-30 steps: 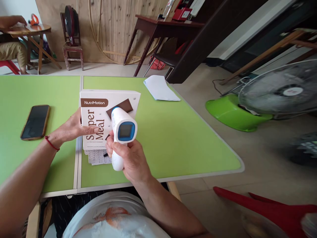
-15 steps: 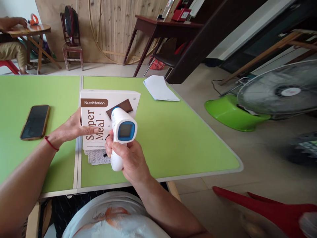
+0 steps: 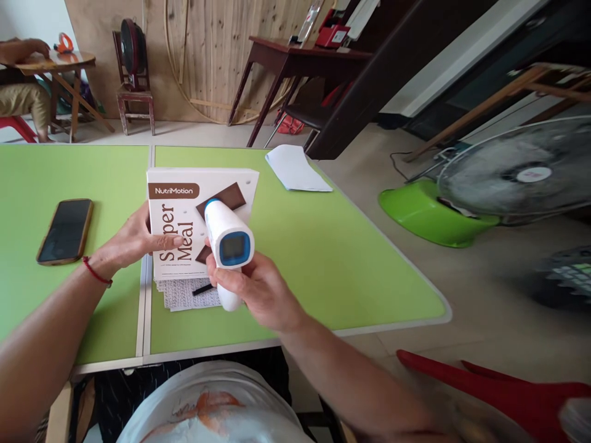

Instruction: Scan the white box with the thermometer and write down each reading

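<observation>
My left hand grips the left side of a white box printed "NutriMotion Super Meal", its thumb across the front. In my right hand is a white infrared thermometer with a blue-framed screen. The thermometer's blue-rimmed front end points at the box and overlaps its brown picture; whether it touches cannot be made out. Beneath the box, sheets of handwritten paper lie on the green table. A black pen-like stick rests on them, partly hidden by my right hand.
A smartphone lies at the table's left, white papers at the far right corner. On the floor to the right are a fan, a green plastic stool and a red chair. Another person's arm rests on a round table behind.
My right hand has turned the thermometer slightly, its handle swinging right, and more of the black stick shows. My left hand keeps its hold on the box.
</observation>
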`<control>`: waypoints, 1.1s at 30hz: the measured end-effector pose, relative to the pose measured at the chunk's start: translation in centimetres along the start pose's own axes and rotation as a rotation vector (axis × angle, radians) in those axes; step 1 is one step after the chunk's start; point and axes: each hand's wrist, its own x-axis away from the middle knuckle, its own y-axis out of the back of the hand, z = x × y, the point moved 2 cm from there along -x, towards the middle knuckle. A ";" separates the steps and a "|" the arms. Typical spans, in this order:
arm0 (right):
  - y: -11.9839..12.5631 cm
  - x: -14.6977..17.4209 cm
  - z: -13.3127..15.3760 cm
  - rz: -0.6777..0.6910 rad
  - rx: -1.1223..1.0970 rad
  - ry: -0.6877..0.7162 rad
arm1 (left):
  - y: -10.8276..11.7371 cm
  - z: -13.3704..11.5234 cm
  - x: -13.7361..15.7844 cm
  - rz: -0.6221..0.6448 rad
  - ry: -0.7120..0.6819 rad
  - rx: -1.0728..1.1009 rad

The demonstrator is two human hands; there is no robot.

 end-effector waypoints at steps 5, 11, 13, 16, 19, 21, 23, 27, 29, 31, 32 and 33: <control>3.7 -1.6 2.8 0.166 0.214 0.107 | 0.3 -0.6 0.2 -0.142 -0.094 -0.067; 10.6 -3.3 0.8 -0.105 0.446 0.194 | 1.2 0.3 0.2 -0.401 -0.151 -0.002; 12.4 -3.8 -0.5 -0.098 0.550 0.161 | 1.3 0.7 0.0 -0.421 -0.178 0.000; 13.9 -4.5 -2.2 -0.069 0.733 0.142 | 1.0 0.9 -0.3 -0.426 -0.222 -0.020; 14.2 -5.0 -3.4 -0.046 0.882 0.159 | 0.7 1.0 -0.4 -0.461 -0.237 -0.074; 14.1 -5.2 -4.1 -0.049 0.946 0.159 | 0.6 1.3 -0.4 -0.460 -0.227 -0.091; 14.0 -5.4 -4.6 -0.086 0.990 0.148 | 0.7 1.9 -0.4 -0.441 -0.208 -0.097; 14.1 -5.6 -5.2 -0.131 1.032 0.162 | 1.0 3.1 -0.5 -0.396 -0.185 -0.100; 14.2 -5.7 -5.2 -0.117 1.048 0.190 | 1.1 3.4 -0.5 -0.390 -0.189 -0.119; 14.3 -5.8 -5.1 -0.103 1.070 0.217 | 1.2 3.4 -0.5 -0.391 -0.195 -0.144; 14.3 -5.8 -5.1 -0.097 1.083 0.226 | 1.3 3.4 -0.5 -0.391 -0.194 -0.150; 14.3 -5.8 -5.1 -0.090 1.095 0.231 | 1.3 3.4 -0.5 -0.389 -0.189 -0.156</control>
